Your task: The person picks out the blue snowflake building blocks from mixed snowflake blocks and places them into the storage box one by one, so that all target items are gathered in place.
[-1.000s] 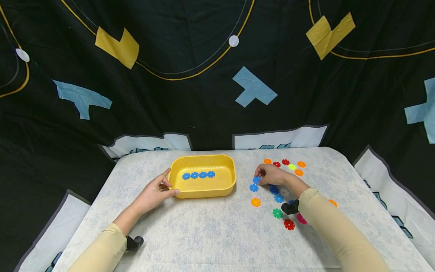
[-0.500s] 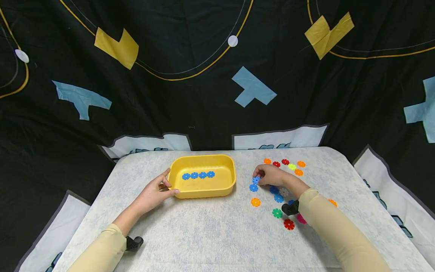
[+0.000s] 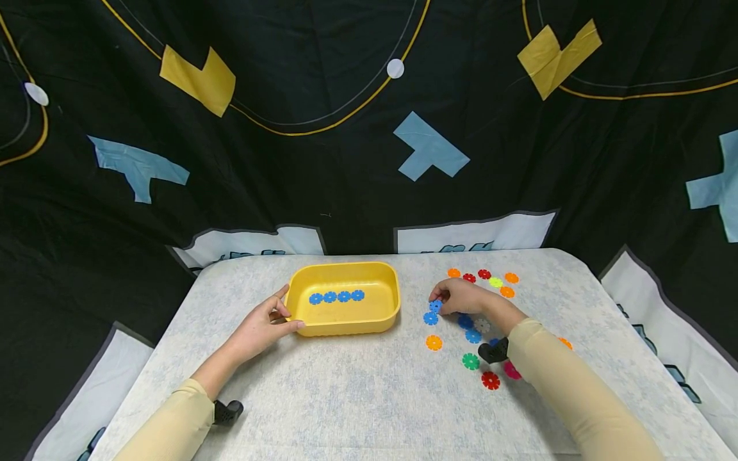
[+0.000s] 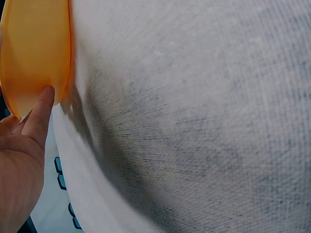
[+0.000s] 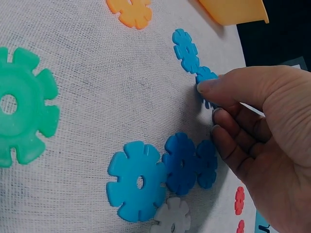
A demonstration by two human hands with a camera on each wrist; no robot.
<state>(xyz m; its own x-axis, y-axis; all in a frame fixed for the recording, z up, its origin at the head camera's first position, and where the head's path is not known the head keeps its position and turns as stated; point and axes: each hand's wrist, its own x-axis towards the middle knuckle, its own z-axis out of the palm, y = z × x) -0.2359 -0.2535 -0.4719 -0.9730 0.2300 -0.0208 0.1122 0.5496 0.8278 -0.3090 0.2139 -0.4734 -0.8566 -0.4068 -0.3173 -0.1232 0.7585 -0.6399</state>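
Observation:
My right hand [image 3: 458, 296] pinches a blue snowflake disc [image 5: 206, 77] between thumb and fingers, low over the table. In the right wrist view it touches or overlaps another blue disc [image 5: 186, 50] on the cloth; I cannot tell if they interlock. My left hand [image 3: 262, 328] holds the near-left corner of a yellow plastic basin [image 3: 346, 328], with the thumb [image 4: 46, 102] against its outer wall in the left wrist view. Inside the basin several blue discs [image 3: 344, 296] lie in a row. Some of the pinched disc is hidden by the fingers.
Around my right hand lie more blue discs [image 5: 138, 180], a grey disc [image 5: 172, 218], an orange disc [image 3: 434, 342], a green disc [image 3: 470, 362] and a red disc [image 3: 491, 381]. Several others are at the back right. Pale cloth covers the table [image 3: 346, 397]; a black curtain [image 3: 346, 186] hangs behind.
The pinched blue disc and the right fingers shift very slightly in place. My left hand and the basin stay where they were.

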